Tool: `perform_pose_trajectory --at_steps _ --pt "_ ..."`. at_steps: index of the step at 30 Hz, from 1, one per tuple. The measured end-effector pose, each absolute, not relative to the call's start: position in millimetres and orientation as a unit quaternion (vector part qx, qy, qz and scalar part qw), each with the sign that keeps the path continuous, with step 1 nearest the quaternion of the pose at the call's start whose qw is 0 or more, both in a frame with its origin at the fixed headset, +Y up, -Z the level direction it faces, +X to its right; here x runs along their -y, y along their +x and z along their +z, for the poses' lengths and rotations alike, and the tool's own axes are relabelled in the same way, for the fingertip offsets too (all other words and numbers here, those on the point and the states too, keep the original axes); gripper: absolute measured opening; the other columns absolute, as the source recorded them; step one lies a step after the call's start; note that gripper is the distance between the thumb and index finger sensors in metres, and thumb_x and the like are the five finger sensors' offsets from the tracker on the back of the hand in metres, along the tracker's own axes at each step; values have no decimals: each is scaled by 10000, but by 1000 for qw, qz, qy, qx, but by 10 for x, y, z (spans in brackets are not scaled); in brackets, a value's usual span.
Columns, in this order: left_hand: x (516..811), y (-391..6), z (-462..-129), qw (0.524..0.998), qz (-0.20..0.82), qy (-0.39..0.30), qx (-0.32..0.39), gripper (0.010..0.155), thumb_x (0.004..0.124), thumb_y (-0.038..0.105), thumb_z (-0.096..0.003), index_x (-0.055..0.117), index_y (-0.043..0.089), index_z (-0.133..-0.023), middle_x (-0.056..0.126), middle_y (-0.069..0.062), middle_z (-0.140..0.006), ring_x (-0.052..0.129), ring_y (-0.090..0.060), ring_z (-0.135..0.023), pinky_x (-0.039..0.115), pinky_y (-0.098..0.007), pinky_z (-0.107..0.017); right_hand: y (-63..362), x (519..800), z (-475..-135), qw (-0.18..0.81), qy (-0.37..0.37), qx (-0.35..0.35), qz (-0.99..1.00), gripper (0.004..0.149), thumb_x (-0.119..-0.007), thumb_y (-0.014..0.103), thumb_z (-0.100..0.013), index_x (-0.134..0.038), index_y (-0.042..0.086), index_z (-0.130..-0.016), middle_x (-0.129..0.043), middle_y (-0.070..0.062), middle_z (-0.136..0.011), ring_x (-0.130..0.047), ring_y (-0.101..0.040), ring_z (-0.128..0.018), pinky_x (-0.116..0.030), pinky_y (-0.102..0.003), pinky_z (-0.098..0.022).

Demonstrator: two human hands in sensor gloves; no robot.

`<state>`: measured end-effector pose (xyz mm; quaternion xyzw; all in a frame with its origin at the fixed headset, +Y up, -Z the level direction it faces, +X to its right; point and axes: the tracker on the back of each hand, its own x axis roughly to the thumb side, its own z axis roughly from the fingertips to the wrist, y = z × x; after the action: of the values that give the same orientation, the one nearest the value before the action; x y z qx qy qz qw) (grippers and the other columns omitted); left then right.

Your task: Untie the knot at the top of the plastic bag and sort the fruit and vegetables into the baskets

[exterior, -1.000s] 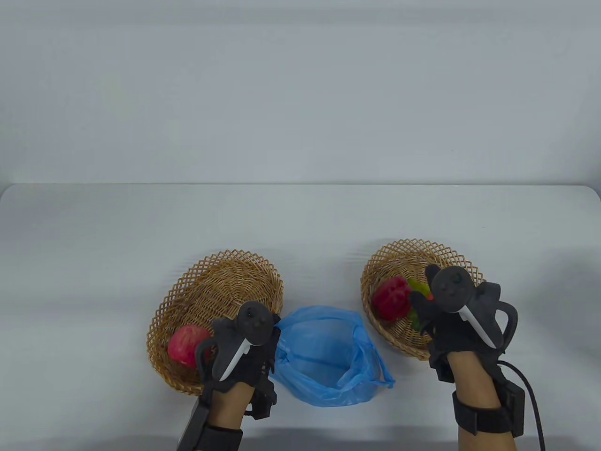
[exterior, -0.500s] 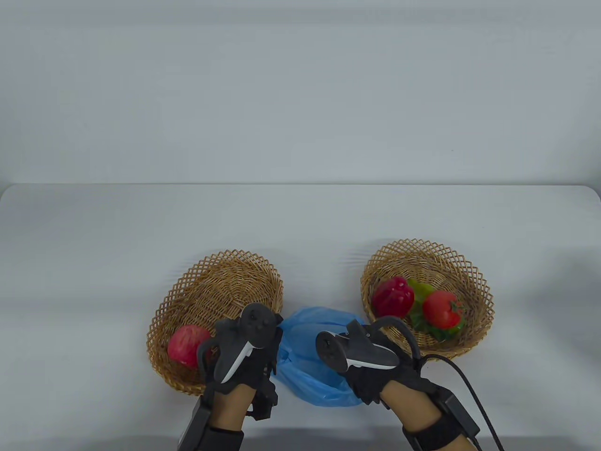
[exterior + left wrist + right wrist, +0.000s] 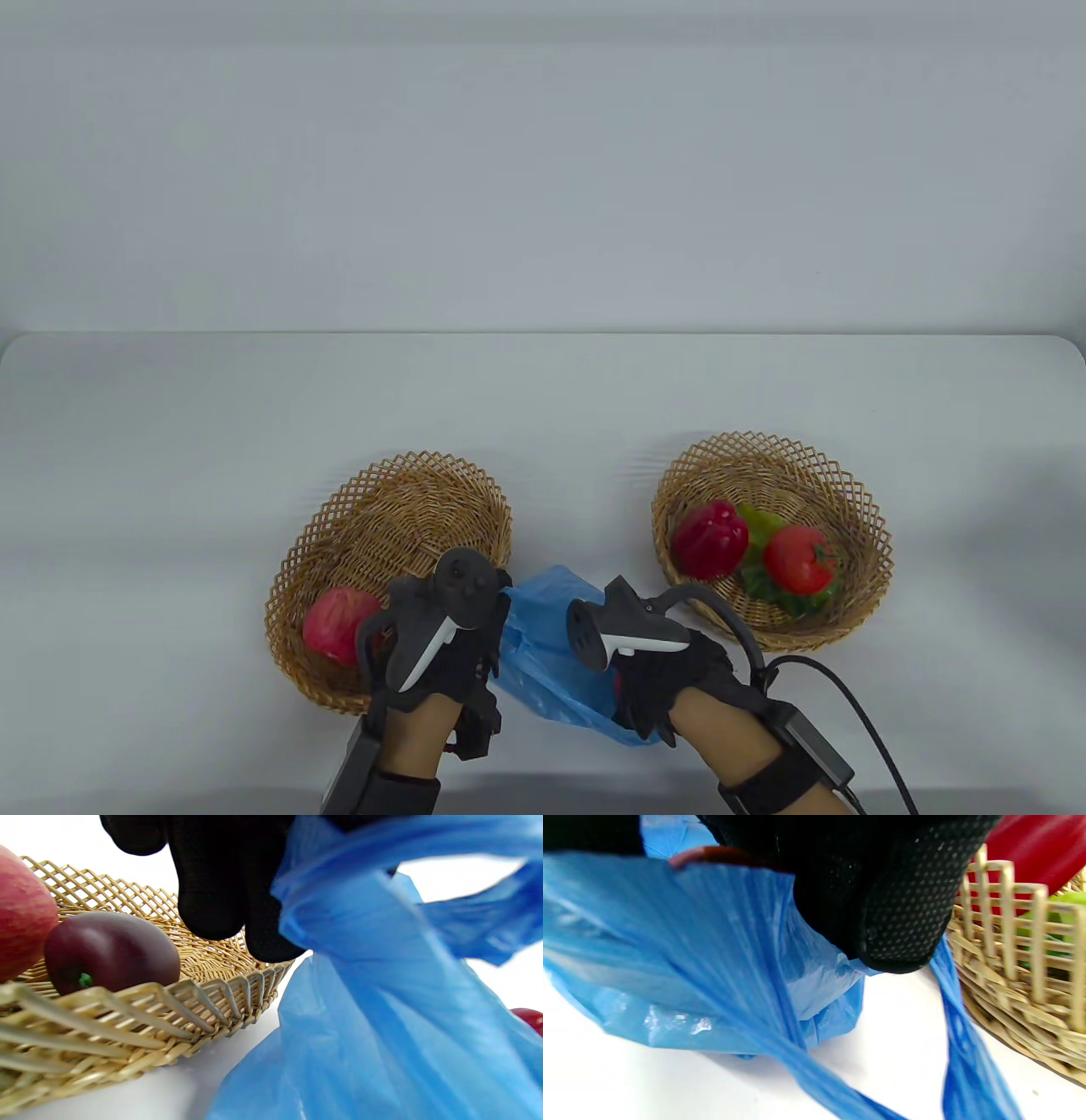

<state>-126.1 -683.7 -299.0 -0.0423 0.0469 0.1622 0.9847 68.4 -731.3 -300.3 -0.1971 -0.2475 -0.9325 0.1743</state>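
The blue plastic bag [image 3: 543,632] lies open between two wicker baskets. My left hand [image 3: 462,632] pinches the bag's left edge; its fingers [image 3: 212,891] curl over the blue film [image 3: 382,1005]. My right hand [image 3: 649,679] is at the bag's right side, with fingers [image 3: 895,899] curled round the film [image 3: 691,955]. A reddish-brown sliver [image 3: 712,855] shows under them; I cannot tell what it is. The left basket [image 3: 407,509] holds a red apple [image 3: 339,624] and a dark purple fruit [image 3: 110,950]. The right basket [image 3: 840,501] holds a red pepper [image 3: 711,539], a tomato [image 3: 797,559] and a green vegetable [image 3: 764,519].
A black cable [image 3: 857,705] trails from my right wrist toward the table's front right. The white table [image 3: 543,399] stretches back behind the baskets to a pale wall.
My right hand left the tomato in the right basket, swung left and down to the bag, and took hold of its right side, which has collapsed. The left hand has kept its grip.
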Motion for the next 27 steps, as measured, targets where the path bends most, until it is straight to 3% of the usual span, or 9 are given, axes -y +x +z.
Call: perform_pose_trajectory --at_steps 6,9,13,18,24,27 --pt "6853 -1274 -3004 985 159 -51 -52 423 799 415 -474 827 376 -894 1008 82 -727 910 -240 -841 510 -582 -819 623 7419 -3018 155 -201 195 -947 974 -905 572 -342 -390 215 -1087 -613 -199 -1105 -942 -320 -816 -828 -481 -588" --pt "6853 -1271 -3003 985 156 -51 -52 424 799 416 -474 826 376 -895 1007 83 -729 908 -238 -845 507 -583 -820 637 7405 -3033 146 -204 176 -952 958 -912 578 -328 -444 209 -1077 -691 -170 -1059 -956 -313 -771 -817 -491 -566" --pt "6853 -1271 -3004 985 154 -51 -54 424 798 417 -475 825 378 -896 1006 83 -732 904 -239 -851 504 -583 -822 728 7203 -3066 103 -197 128 -966 937 -890 632 -309 -504 227 -1061 -752 -117 -1025 -903 -319 -815 -769 -520 -605" --pt "6850 -1268 -3000 986 151 -51 -55 425 798 416 -475 824 379 -897 1006 85 -733 903 -237 -853 502 -582 -823 847 6963 -3081 -7 -197 103 -975 925 -860 663 -315 -520 233 -1059 -768 -97 -1023 -700 -406 -953 -631 -603 -675" --pt "6850 -1269 -3000 985 153 -53 -55 432 799 421 -473 818 378 -902 1004 85 -739 899 -239 -858 502 -584 -822 984 6737 -3085 -114 -187 43 -975 911 -831 683 -323 -540 219 -1050 -794 -111 -995 -774 -385 -904 -658 -601 -657" --pt "6811 -1289 -2986 982 176 -51 -46 562 811 482 -446 715 365 -987 945 70 -852 846 -263 -921 481 -593 -822 1072 6635 -3078 -196 -174 5 -965 913 -814 688 -327 -546 195 -1047 -815 -137 -967 -870 -363 -814 -737 -556 -601"
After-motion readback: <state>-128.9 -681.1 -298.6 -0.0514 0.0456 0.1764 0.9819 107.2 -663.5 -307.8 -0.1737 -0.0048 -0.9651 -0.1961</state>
